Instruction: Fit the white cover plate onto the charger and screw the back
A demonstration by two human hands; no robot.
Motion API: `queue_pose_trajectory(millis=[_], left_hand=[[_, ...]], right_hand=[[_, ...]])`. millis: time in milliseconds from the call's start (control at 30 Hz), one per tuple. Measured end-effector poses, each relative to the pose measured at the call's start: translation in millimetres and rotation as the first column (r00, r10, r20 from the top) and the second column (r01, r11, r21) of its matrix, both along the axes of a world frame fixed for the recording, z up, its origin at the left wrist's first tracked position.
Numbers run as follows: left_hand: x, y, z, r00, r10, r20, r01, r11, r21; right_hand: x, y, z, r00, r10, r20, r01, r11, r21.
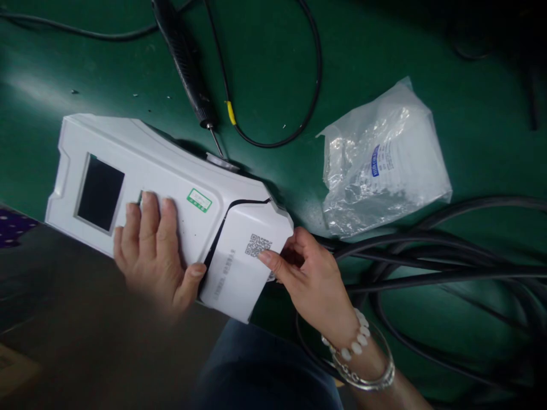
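A white device housing (166,159) with a dark screen (101,192) and a green-edged sticker (199,200) lies slanted at the table's near edge. On its face rests my left hand (154,250), fingers stretched out and thumb apart. At the housing's right end sits a white cover panel (239,256) with a QR code, a dark gap showing between the two. My right hand (307,273) grips this panel's right edge, thumb on top and the other fingers curled beneath, partly hidden.
A black electric screwdriver (183,68) lies behind the housing, its bit close to a round metal part (222,162). Small screws (74,91) are scattered at left. A clear plastic bag (384,165) and thick black cables (410,256) lie at right.
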State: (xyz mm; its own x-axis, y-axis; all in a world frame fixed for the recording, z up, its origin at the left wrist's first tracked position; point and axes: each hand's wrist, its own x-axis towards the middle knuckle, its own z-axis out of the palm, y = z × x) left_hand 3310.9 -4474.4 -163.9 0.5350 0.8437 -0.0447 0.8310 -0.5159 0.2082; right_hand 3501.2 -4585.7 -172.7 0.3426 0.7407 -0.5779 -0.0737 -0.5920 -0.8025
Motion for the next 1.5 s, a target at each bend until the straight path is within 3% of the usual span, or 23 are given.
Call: queue_pose_trajectory(millis=[400, 700, 1000, 1200, 1367, 1500], left_hand=[[-14, 3, 2.7, 0.999, -0.009, 0.037, 0.012, 0.997, -0.075], [-26, 7, 5.6, 0.988, -0.152, -0.009, 0.15, 0.98, -0.128], [-31, 8, 3.9, 0.978, -0.199, -0.059, 0.194, 0.978, -0.083], [-33, 8, 5.5, 0.981, -0.189, -0.05, 0.183, 0.977, -0.107], [-32, 10, 5.7, 0.985, -0.172, 0.021, 0.173, 0.98, -0.093], [-29, 7, 7.2, 0.983, -0.181, 0.023, 0.182, 0.98, -0.075]], right_hand=[[-4, 6, -3.0, 0.999, -0.009, -0.051, 0.006, 0.998, -0.06], [-9, 8, -1.1, 1.0, -0.001, -0.024, -0.003, 0.989, -0.15], [-11, 19, 10.0, 0.995, 0.089, 0.05, -0.078, 0.978, -0.192], [-9, 23, 14.8, 0.995, 0.098, -0.005, -0.097, 0.978, -0.187], [-6, 26, 16.8, 0.957, 0.273, 0.1, -0.238, 0.933, -0.268], [-8, 26, 16.8, 0.971, 0.231, 0.061, -0.205, 0.936, -0.286]])
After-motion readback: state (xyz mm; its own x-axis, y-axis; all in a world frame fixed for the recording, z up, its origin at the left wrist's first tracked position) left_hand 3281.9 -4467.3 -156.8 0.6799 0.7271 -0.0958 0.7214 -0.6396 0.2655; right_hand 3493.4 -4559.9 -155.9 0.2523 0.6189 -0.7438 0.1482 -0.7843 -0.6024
